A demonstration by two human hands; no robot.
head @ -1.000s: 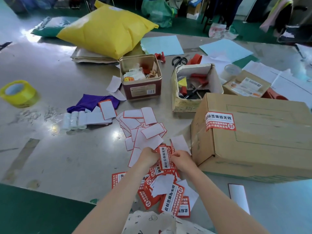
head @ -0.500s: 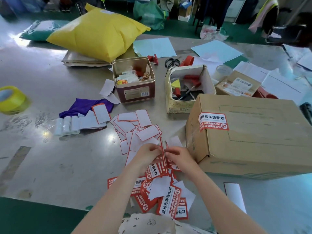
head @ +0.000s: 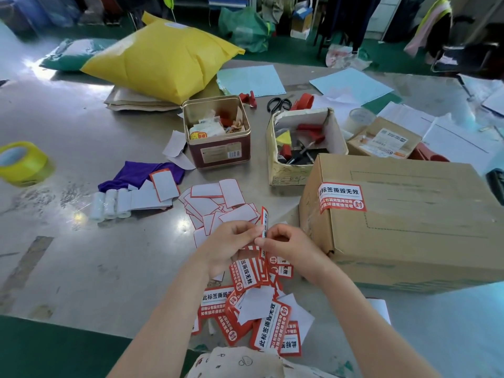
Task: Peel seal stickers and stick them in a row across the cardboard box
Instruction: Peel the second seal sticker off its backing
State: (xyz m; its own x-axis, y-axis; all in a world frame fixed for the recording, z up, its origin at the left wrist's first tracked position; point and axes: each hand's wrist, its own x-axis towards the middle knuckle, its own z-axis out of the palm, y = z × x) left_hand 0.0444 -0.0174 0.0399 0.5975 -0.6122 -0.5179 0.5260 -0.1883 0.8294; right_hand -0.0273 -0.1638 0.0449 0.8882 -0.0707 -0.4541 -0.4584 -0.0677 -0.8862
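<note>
Nearest the camera, a loose pile of seal stickers [head: 261, 320] lies on the grey table [head: 81, 268]: red rectangles with a white band of bold black characters, some face down and showing white backs.

Just above the pile, the left hand [head: 229, 246] and right hand [head: 289, 246] meet around one sticker [head: 264, 222], held upright and edge-on so that only a thin red-and-white strip shows. Both hands pinch it between thumb and curled fingers, close together at its lower half.

Beyond the hands lies a heap of peeled backings [head: 218, 205], white slips with thin red borders.

To the right stands the cardboard box [head: 409, 227], closed, with one sticker [head: 341, 197] already stuck at its near left top edge, folded slightly over the corner.

To the left lie small white rolls [head: 109, 205] and a purple cloth [head: 136, 174], with a yellow tape roll [head: 21, 162] at the far left edge.

Farther back, an open red tin [head: 218, 132] holds packets and scraps of paper, and an open white carton [head: 302, 143] holds red-handled tools and a yellow piece; what else is in it cannot be told.

Behind those lie scissors [head: 278, 103], pale blue sheets [head: 251, 80] and a stuffed yellow bag [head: 163, 61].
</note>
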